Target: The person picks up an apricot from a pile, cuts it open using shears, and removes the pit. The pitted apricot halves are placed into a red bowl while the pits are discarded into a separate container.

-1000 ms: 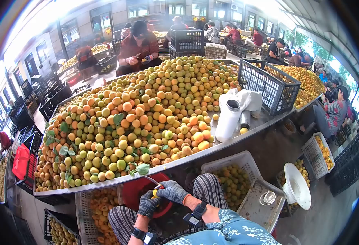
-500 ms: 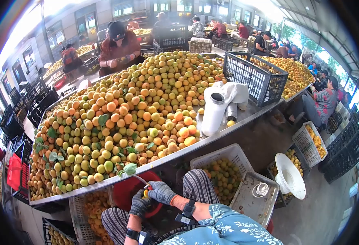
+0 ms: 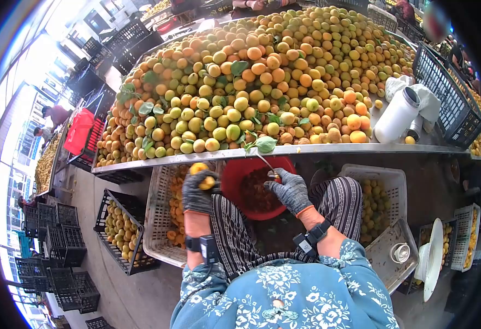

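Note:
My left hand (image 3: 198, 189), in a grey knit glove, is closed around yellow-orange apricot pieces (image 3: 199, 168). It is over the inner side of a white crate (image 3: 159, 219) of split apricots. My right hand (image 3: 291, 192), gloved alike, grips a small knife (image 3: 266, 163); its thin blade points up toward the table edge, and most of the handle is hidden by the fingers. Between the hands stands a red basin (image 3: 230, 176) with dark orange-brown bits at its bottom. Above, whole apricots (image 3: 235, 115) are heaped on the metal-edged table (image 3: 306, 148).
At the table's right are a white bottle (image 3: 396, 118), a cloth (image 3: 428, 104) and a black crate (image 3: 448, 98). A white crate of apricots (image 3: 396, 178), a metal tray (image 3: 385, 252) and a white hat (image 3: 432, 263) lie to my right. A black crate of apricots (image 3: 136, 219) stands left.
My hands were together over the basin; now they are apart, the left over the split-apricot crate with pieces, the right still holding the knife. The view has turned left and down.

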A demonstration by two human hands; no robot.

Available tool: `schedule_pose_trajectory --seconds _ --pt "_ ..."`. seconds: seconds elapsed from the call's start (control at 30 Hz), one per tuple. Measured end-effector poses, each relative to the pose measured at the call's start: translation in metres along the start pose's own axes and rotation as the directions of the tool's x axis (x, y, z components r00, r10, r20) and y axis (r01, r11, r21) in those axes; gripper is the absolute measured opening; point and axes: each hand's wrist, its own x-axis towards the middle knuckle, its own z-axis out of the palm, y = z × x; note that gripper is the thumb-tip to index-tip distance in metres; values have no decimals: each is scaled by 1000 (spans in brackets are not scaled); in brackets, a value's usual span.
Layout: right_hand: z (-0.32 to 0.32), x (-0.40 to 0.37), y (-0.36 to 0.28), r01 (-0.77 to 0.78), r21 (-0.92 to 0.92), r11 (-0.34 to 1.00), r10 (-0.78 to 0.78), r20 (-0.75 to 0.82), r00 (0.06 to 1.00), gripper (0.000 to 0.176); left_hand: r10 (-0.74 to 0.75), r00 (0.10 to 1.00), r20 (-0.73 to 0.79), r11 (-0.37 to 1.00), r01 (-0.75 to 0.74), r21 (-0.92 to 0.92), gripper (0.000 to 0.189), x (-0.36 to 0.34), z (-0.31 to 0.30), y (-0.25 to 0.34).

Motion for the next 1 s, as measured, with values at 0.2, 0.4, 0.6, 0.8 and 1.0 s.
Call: schedule_pose_trajectory --seconds 0.2,0.4,0.6,0.8,1.0 --pt "-50 20 -5 -164 655 738 263 -54 963 10 581 760 -292 650 -217 728 44 16 -40 45" --pt "-106 72 -7 -173 723 669 429 -186 884 23 378 905 -197 856 -260 446 26 26 29 17" --pt "-145 155 17 -284 465 838 446 -285 849 18 66 981 182 847 -152 509 12 24 64 -93" --pt "-154 239 81 -359 303 883 454 -353 818 35 -132 965 226 597 -105 796 24 34 49 -117" --pt "-159 294 81 -397 102 912 406 -366 838 42 -165 963 213 420 -127 898 32 31 44 -115"
